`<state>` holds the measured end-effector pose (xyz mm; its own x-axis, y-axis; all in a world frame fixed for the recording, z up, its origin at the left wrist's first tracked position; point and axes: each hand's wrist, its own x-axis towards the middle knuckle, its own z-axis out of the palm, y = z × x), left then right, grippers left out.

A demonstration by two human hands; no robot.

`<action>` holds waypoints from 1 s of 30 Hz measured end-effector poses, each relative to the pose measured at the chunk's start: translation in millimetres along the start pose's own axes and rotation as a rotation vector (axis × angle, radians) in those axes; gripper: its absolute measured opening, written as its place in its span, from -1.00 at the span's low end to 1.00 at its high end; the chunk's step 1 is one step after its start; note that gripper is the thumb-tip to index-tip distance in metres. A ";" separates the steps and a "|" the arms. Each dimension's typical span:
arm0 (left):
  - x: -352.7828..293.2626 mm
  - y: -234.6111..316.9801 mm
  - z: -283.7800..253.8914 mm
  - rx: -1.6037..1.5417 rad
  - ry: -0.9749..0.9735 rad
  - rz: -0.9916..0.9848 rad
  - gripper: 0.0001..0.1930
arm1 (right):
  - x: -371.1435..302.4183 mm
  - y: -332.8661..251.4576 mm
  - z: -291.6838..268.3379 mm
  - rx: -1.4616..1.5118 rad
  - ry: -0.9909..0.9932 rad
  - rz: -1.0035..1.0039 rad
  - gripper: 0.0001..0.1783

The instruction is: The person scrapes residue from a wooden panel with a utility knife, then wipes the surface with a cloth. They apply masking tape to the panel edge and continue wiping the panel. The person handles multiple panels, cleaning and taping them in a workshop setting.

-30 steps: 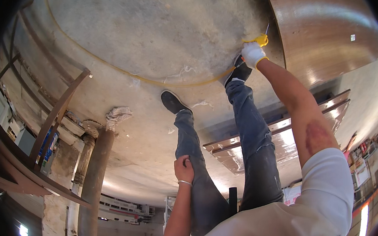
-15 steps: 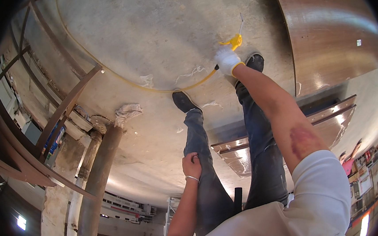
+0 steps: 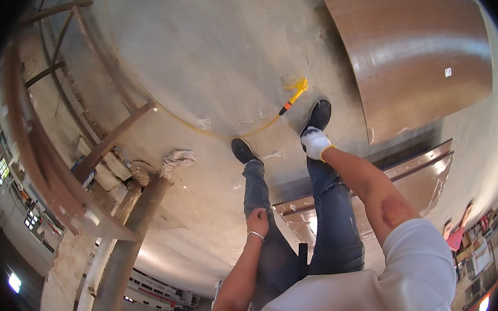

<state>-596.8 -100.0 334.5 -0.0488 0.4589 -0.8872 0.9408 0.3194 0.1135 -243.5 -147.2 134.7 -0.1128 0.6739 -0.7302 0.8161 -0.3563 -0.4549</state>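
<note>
A yellow air blow gun (image 3: 297,91) with a thin metal nozzle lies on the concrete floor, ahead of my right shoe (image 3: 319,115). Its yellow hose (image 3: 200,130) curves away to the left past my left shoe (image 3: 244,150). My right hand (image 3: 317,144), in a white knitted glove, hangs over the right ankle, apart from the gun; nothing shows in it, and its fingers look loosely apart. My left hand (image 3: 258,221), bare and with a bracelet at the wrist, rests on my left leg near the knee, fingers curled in with nothing visible inside.
A large curved brown panel (image 3: 416,54) lies at the far right, and another glossy brown panel (image 3: 403,181) sits beside my right leg. On the left stand a brown metal frame (image 3: 119,139) and a thick pipe (image 3: 130,246), with a crumpled rag (image 3: 178,159) near it.
My right hand has let go of the air blow gun and drawn back toward me. The gun now lies on the floor. The left hand stays on the leg; the whole view has shifted somewhat.
</note>
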 end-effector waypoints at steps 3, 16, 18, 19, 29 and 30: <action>-32.0 43.1 -7.7 0.082 -0.022 0.046 -0.79 | -62.3 0.9 -38.1 0.196 0.077 0.074 -0.72; -86.2 178.4 -203.2 -0.079 0.701 0.513 -0.71 | -265.8 40.9 -214.5 0.351 0.236 0.453 -0.60; -72.7 159.6 -258.5 -0.140 0.893 0.453 -0.70 | -273.5 35.4 -222.5 0.338 0.272 0.457 -0.62; -65.3 152.9 -285.3 -0.196 0.891 0.342 -0.70 | -273.8 29.6 -227.1 0.297 0.255 0.504 -0.62; -7.4 278.9 -583.5 -0.205 1.316 0.724 -0.71 | -237.3 -121.2 -331.8 0.704 0.231 0.642 -0.54; 10.7 301.4 -630.3 -0.168 1.318 0.712 -0.73 | -229.4 -137.1 -347.5 0.724 0.226 0.640 -0.54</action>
<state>-525.2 523.7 641.1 0.0448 0.9202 0.3890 0.8529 -0.2380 0.4647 -132.6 -28.1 541.8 0.4010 0.2971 -0.8666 0.1339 -0.9548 -0.2653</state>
